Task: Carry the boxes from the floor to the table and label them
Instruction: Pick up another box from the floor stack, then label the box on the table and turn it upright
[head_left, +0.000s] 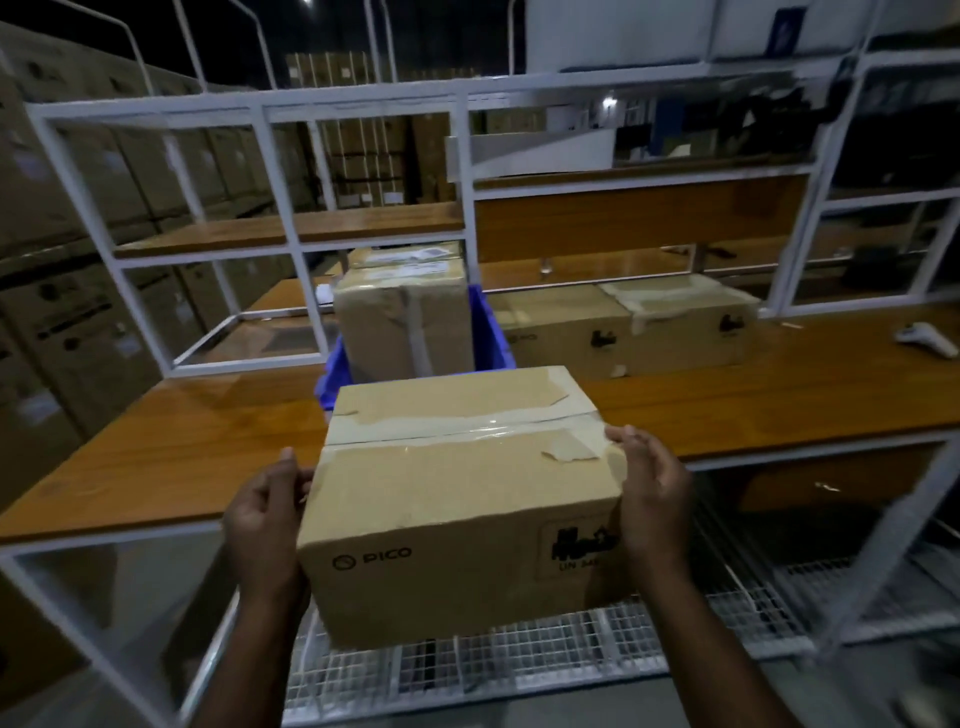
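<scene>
I hold a taped brown cardboard box (457, 499) marked PICO in the air, in front of the wooden table (182, 447). My left hand (267, 512) grips its left side, thumb over the top edge. My right hand (652, 493) grips its right side, fingers curled over the top corner. The box's far end reaches over the table's front edge. Two more brown boxes (623, 322) lie side by side at the back of the table. Another taped box (405, 317) stands in a blue bin (493, 332).
A white handheld scanner (927, 338) lies on the table at the far right. White metal shelf frames (296, 249) rise behind the table. A wire mesh shelf (519, 654) runs below the tabletop. Stacked cartons (62, 249) fill the left side.
</scene>
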